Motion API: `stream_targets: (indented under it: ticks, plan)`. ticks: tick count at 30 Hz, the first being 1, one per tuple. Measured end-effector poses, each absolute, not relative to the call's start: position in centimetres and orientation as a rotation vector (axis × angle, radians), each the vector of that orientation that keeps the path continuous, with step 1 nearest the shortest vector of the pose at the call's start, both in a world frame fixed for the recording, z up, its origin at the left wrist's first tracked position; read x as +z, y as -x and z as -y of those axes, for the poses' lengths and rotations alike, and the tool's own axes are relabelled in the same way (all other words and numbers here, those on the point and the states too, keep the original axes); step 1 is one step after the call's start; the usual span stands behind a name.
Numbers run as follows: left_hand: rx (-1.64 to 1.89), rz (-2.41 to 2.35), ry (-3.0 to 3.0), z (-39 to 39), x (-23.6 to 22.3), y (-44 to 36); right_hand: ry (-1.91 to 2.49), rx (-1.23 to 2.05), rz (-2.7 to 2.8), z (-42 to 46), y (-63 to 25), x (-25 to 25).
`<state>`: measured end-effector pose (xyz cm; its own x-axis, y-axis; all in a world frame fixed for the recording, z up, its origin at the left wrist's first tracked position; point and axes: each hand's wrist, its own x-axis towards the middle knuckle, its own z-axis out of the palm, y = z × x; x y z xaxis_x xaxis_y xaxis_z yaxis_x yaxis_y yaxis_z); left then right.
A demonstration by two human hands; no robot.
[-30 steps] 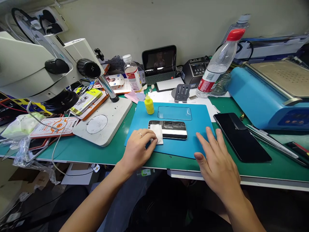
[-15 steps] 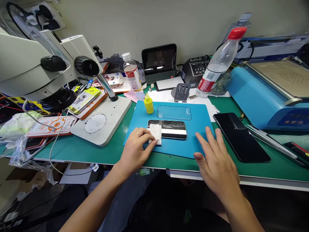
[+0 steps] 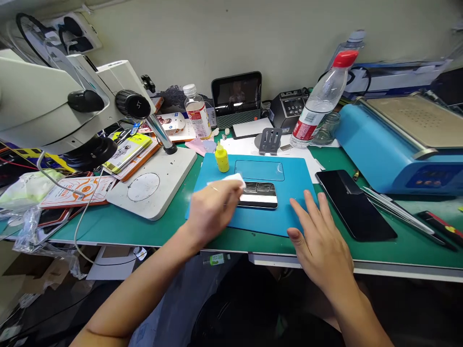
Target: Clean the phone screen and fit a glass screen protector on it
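A folded white wipe (image 3: 237, 179) is pinched in my left hand (image 3: 214, 205), which is slightly blurred and closed. It is over the left end of a glossy dark phone (image 3: 259, 193), so that end is hidden. The phone lies face up on a blue mat (image 3: 249, 226). My right hand (image 3: 321, 241) holds nothing; its fingers are spread over the mat's right edge. Behind the phone lie a clear glass panel with a dark outline (image 3: 259, 170) and a small yellow dropper bottle (image 3: 222, 159).
A microscope (image 3: 83, 111) with a white base fills the left. To the right are a black screen panel (image 3: 356, 205), tweezers (image 3: 401, 212) and a blue heating machine (image 3: 383, 149). A red-capped bottle (image 3: 320, 106), a plastic bottle (image 3: 198, 115) and a small display (image 3: 237, 96) stand behind.
My left hand has lifted the wipe off the phone's left end and bunched it up in a turned grip. My right hand stays nearly still. The view has shifted slightly.
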<state>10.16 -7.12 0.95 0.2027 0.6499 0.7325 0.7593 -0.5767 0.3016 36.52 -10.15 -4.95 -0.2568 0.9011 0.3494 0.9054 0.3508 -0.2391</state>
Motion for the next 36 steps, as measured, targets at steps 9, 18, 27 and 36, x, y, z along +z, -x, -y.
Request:
stream_targets:
  ticks: [9, 18, 27, 36]
  plan:
    - [-0.753, 0.660, 2.792, 2.9, 1.0, -12.1, 1.247, 0.628, 2.262, 5.8, -37.0, 1.5]
    - [-0.667, 0.922, 2.839, 1.2, 0.9, -8.3, 0.845, 0.750, 2.674, -4.6, -33.7, 4.8]
    - [-0.477, 0.841, 2.971, 1.2, -0.3, -9.0, 0.492, 0.500, 2.837, -2.7, -34.6, 1.8]
    - [-1.077, 0.746, 2.699, 1.4, -0.2, -9.1, 0.405, 0.182, 2.766, -1.8, -33.3, 1.1]
